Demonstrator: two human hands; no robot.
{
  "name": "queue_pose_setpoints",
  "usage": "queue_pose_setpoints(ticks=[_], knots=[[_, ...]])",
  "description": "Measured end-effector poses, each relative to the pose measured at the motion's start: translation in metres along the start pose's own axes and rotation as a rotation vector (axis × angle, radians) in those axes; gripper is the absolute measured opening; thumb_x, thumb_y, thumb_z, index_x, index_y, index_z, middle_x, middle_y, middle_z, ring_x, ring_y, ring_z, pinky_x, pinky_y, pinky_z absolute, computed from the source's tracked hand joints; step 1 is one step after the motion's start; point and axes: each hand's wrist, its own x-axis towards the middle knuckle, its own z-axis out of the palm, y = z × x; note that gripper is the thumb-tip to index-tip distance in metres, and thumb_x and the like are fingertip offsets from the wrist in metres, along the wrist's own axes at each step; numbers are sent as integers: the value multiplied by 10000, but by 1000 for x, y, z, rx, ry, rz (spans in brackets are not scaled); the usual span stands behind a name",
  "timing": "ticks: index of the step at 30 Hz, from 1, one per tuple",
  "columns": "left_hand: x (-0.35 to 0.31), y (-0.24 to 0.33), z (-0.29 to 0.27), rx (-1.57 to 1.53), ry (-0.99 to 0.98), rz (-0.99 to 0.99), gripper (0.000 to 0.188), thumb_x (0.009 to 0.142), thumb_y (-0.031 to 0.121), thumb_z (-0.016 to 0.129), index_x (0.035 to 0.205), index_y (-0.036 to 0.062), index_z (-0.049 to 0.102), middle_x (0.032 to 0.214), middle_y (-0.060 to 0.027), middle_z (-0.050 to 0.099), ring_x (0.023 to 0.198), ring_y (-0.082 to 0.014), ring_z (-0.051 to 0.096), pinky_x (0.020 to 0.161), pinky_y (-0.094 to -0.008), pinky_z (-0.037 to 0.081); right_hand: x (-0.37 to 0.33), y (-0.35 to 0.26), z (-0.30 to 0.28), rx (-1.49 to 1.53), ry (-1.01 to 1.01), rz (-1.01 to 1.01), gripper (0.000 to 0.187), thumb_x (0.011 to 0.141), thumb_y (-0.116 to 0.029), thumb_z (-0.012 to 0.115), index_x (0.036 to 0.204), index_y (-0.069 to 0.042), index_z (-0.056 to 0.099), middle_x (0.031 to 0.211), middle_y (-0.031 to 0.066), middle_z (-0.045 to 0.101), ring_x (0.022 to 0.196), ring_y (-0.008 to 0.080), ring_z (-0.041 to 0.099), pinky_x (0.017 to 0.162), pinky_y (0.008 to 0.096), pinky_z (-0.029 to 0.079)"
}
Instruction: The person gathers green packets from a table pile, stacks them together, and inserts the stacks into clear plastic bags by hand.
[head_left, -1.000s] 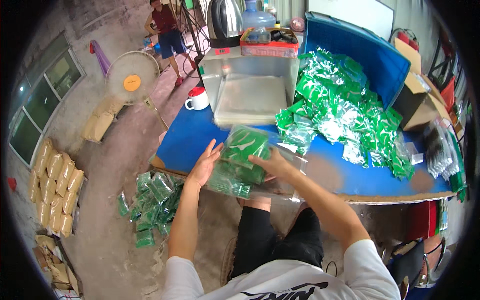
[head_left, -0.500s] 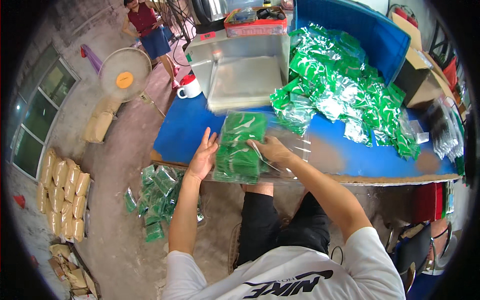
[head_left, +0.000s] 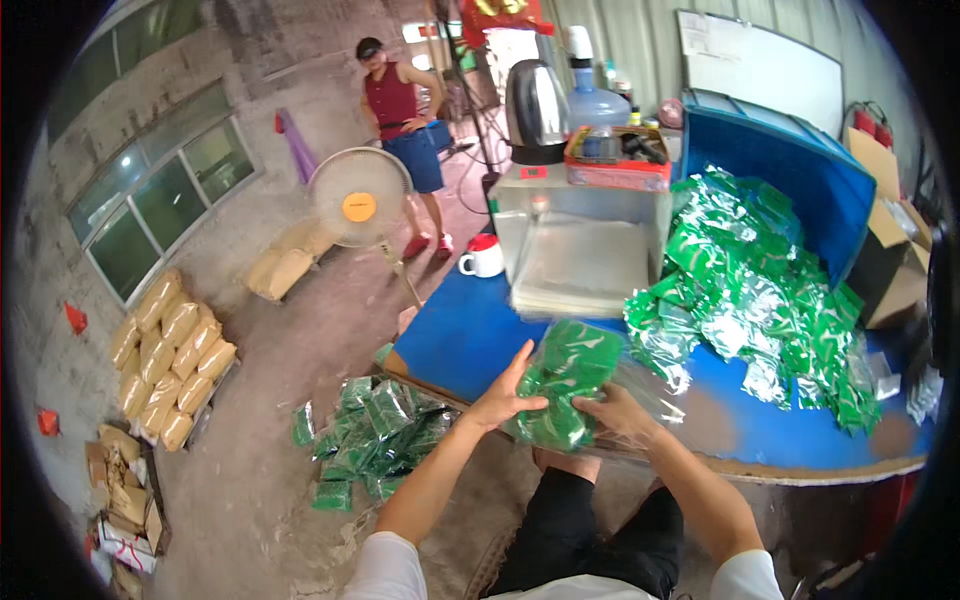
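A clear plastic bag filled with flat green packets (head_left: 572, 368) is held up at the front edge of the blue table, over my knees. My left hand (head_left: 498, 402) grips its left side, thumb across the front and fingers along the edge. On the right side my right hand (head_left: 622, 414) holds the bag, its thumb pressed on the green packets and its other fingers partly hidden by film. Loose clear film spreads out to the right of the packets. A large heap of loose green packets (head_left: 740, 310) spills from a tipped blue bin (head_left: 790, 160) at the right.
A metal box with a stack of clear bags (head_left: 585, 262) stands at the back beside a white mug (head_left: 482, 258). Filled green bags (head_left: 385, 420) lie on the floor at the left. Beyond are a fan (head_left: 358, 200), stacked brown sacks (head_left: 172, 360) and a standing person (head_left: 405, 130).
My view has swung up and to the left. My left hand, spread beside the bag earlier, now closes on its left side. My right hand stays on the bag.
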Motion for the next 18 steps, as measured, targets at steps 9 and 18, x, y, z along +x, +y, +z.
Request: queue_pose_setpoints(ticks=[9,18], knots=[[10,5,-5,161,138,-76,1089,759,51,834,1581,24,121,1591,-233,258,1480,-281,250,1186,-368,236,11,38,-3,447,-179,-63,569,952,-189,674,1408,18,405,1233,119,594,1064,196,636,825,393,597],[16,10,-14,361,88,-145,1096,726,124,881,1554,-30,178,1573,-236,295,1479,-288,265,1193,-364,232,5,45,-32,-1044,359,-473,366,981,-385,580,1007,-20,593,904,252,654,745,419,655,613,479,537]])
